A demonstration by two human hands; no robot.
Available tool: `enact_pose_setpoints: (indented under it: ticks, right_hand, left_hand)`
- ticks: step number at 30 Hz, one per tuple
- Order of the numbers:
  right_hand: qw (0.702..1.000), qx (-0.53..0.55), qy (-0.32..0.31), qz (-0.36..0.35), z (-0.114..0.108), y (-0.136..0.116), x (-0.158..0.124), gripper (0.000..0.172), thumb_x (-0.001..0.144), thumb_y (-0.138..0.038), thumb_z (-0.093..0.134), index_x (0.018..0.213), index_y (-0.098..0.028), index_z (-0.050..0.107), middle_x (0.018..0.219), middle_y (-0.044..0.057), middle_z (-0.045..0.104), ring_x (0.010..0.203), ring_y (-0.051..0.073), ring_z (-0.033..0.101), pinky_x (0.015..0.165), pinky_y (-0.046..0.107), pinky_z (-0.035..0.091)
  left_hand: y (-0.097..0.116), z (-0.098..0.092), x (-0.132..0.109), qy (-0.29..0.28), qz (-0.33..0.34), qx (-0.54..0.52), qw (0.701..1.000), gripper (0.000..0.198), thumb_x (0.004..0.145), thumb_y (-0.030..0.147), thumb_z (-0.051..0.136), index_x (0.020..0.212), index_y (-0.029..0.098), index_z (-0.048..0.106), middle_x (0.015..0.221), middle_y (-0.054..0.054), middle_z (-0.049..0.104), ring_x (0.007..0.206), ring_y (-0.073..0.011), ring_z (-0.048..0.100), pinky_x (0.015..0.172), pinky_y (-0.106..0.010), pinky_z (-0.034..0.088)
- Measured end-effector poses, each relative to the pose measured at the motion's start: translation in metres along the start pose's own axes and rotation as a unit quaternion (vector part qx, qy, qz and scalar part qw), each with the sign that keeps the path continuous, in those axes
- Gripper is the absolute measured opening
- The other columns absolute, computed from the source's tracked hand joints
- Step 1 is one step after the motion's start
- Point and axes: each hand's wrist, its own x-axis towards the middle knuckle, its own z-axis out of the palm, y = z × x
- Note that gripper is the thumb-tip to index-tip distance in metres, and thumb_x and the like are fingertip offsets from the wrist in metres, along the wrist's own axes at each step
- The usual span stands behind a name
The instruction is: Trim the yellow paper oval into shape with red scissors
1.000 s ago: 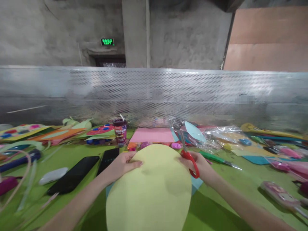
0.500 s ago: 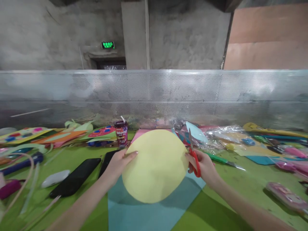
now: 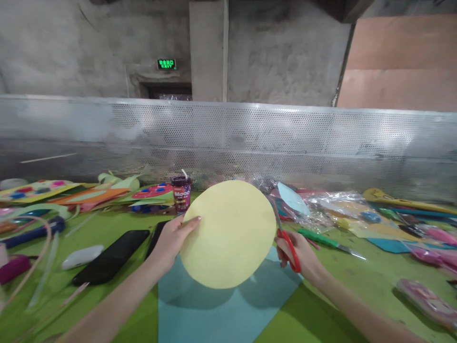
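Observation:
A pale yellow paper disc, roughly round, is held up over the table. My left hand pinches its left edge, thumb on the front face. Red-handled scissors are in my right hand, fingers closed about the handles. Their blades point up and away, close to the disc's right edge; whether they touch it I cannot tell. Beneath the disc a light blue paper sheet lies on the green tabletop, with the disc's shadow across it.
Left of my arm lie a black phone and a white mouse-shaped object. A purple cup with a straw stands behind. A green-handled knife lies on the right, its blade exposed. A perforated metal panel runs along the back.
The disc has risen slightly. My right hand has come off the disc's right edge and moved slightly right and down with the scissors. My left hand still holds the disc.

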Motion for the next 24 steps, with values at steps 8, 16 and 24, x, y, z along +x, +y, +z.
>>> enact_pose_setpoints:
  ticks: [8,16,24]
  right_hand:
    - [1.0,0.006,-0.009,0.0,0.0009,0.0005,-0.0008,0.016,0.068,-0.026,0.04,0.054,-0.018,0.039,0.042,-0.004,0.047,0.037,0.009,0.047,0.043,0.022,0.041]
    - [1.0,-0.012,-0.006,-0.007,-0.0018,-0.0032,-0.0029,0.019,0.068,-0.028,0.042,0.053,-0.018,0.037,0.041,-0.004,0.046,0.037,0.009,0.047,0.044,0.022,0.041]
    - [1.0,-0.004,-0.019,-0.016,-0.0039,0.0046,0.0013,0.016,0.068,-0.026,0.041,0.054,-0.018,0.039,0.044,-0.004,0.049,0.039,0.009,0.048,0.043,0.021,0.04]
  left_hand:
    - [0.001,-0.0002,-0.0001,-0.004,-0.008,0.004,1.0,0.037,0.065,0.036,0.06,0.093,0.014,0.057,0.088,-0.01,0.065,0.073,-0.0238,0.062,0.061,-0.032,0.05]
    - [-0.0006,-0.0013,0.0016,-0.008,0.001,0.001,1.0,0.039,0.064,0.037,0.06,0.095,0.015,0.056,0.088,-0.01,0.065,0.07,-0.0236,0.062,0.059,-0.033,0.051]
    - [-0.0019,-0.0022,0.0027,-0.002,-0.008,-0.002,1.0,0.038,0.064,0.036,0.06,0.095,0.016,0.057,0.084,-0.009,0.067,0.067,-0.0223,0.063,0.058,-0.032,0.051]
